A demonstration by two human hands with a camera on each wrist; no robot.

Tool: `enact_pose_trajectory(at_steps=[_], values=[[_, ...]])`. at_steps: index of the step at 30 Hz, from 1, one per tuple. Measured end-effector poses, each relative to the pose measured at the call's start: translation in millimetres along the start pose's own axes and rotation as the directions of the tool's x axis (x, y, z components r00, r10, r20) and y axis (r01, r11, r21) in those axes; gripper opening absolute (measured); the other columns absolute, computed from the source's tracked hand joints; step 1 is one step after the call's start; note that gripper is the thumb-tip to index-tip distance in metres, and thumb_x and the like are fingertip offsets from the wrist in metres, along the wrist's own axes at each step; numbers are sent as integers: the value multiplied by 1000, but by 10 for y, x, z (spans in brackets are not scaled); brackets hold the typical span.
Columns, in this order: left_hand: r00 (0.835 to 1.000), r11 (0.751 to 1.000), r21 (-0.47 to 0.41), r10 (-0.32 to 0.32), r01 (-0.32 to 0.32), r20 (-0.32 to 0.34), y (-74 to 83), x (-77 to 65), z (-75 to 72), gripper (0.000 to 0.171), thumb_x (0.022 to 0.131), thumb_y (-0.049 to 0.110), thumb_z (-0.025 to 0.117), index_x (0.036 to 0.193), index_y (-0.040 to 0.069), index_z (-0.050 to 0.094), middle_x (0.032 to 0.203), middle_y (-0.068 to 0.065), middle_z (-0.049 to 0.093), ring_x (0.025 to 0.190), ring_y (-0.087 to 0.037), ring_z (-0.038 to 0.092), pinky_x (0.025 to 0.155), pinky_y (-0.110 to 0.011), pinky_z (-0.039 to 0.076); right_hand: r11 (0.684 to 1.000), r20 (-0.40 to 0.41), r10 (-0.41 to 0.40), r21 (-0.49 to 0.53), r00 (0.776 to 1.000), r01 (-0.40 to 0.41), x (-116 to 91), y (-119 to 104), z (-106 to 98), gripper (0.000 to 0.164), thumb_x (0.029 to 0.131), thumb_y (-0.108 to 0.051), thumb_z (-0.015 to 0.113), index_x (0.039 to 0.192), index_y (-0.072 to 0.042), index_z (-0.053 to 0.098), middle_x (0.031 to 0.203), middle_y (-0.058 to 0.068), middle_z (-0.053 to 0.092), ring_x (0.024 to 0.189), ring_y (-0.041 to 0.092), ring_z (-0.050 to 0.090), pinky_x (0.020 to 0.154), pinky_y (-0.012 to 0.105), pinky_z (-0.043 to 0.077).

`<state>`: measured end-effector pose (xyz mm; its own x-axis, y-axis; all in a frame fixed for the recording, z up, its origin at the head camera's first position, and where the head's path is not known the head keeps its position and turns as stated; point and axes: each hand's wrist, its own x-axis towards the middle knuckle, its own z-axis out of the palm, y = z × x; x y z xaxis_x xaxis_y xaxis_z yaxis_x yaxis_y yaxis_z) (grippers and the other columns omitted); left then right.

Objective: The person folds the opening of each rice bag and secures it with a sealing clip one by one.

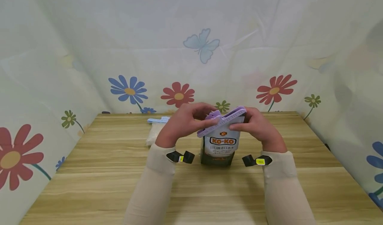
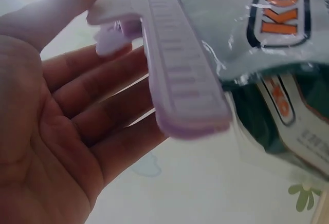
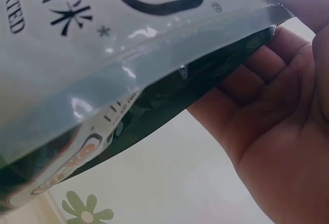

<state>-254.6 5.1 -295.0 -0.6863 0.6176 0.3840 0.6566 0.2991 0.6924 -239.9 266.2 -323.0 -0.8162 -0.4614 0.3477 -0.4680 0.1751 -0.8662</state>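
Note:
A silver and dark green KO-KO rice bag [image 1: 220,149] stands upright on the table. Slanting across its top is a long purple bag clip [image 1: 223,122], its left end lower than its right. My left hand [image 1: 186,122] pinches the clip's handle between thumb and fingers; in the left wrist view, the clip [image 2: 180,59] lies along the edge of the bag [image 2: 231,34]. With thumb in front and fingers behind, my right hand [image 1: 259,128] grips the bag's upper right side. The right wrist view shows the bag's side fold [image 3: 169,80] beside that palm [image 3: 288,142].
Behind my left forearm, a clear bag of white grains [image 1: 152,133] with a light blue clip [image 1: 157,120] on top lies on the wooden table [image 1: 104,178]. A flower-printed cloth [image 1: 143,52] surrounds the table at the back and sides.

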Motion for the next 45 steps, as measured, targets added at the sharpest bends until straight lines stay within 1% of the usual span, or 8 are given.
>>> enact_pose_trajectory(at_steps=[4,11,17,20,26,30,39,45], values=[[998,999,-20,-50,51,28,-83,-49,-13,39,81,37,78,116,23,68,105,6,71,92,-7,69,80,-29,57,1000,-1,11,0,1000,-11,4,-11,-1,24,84,-1,72,105,-9,66,94,-6,72,82,16,70,76,31,58],[978,985,-31,-164,169,128,-248,-133,6,44,77,39,81,117,24,68,106,8,71,95,-9,68,82,-31,56,998,-22,30,-46,999,-31,4,-32,14,25,83,-4,74,105,3,63,91,-7,72,80,16,69,75,30,58],[978,990,-26,-131,137,161,-331,-140,67,30,82,27,78,110,19,71,106,4,71,94,-13,66,83,-30,56,999,-24,20,-32,999,-21,-5,-2,13,24,84,-3,72,107,-5,66,94,-7,72,82,16,69,76,30,58],[980,992,-22,-121,126,156,-337,-135,90,27,84,22,76,110,19,71,106,3,71,93,-16,66,80,-30,57,998,-22,48,-28,999,-48,-11,13,2,26,84,-3,72,109,-3,66,94,-7,72,82,16,70,77,31,58],[987,992,10,-129,129,97,-373,-121,126,24,86,23,72,111,19,72,106,4,70,94,-17,67,79,-29,57,979,-11,185,-90,983,-185,-17,40,-30,39,80,-10,78,114,1,64,95,0,71,83,19,67,77,32,57],[994,994,39,-103,102,41,-412,-101,157,21,89,24,70,109,17,71,105,3,71,92,-14,67,76,-27,56,975,-32,199,-98,979,-201,9,86,-31,39,82,-11,76,117,1,64,98,6,71,86,21,67,80,32,56],[995,992,82,-96,99,-41,-460,-93,211,21,90,29,69,107,17,72,101,4,71,90,-11,65,81,-30,55,978,-153,156,-115,976,-174,63,165,13,32,85,-14,74,112,2,69,94,-1,74,83,16,68,79,29,56],[985,986,83,-138,147,-105,-443,-105,203,30,88,33,71,115,20,67,107,6,70,99,-13,64,87,-36,54,984,-197,79,-139,977,-107,93,177,57,28,87,-11,72,111,3,70,101,10,75,83,13,69,78,27,56]])
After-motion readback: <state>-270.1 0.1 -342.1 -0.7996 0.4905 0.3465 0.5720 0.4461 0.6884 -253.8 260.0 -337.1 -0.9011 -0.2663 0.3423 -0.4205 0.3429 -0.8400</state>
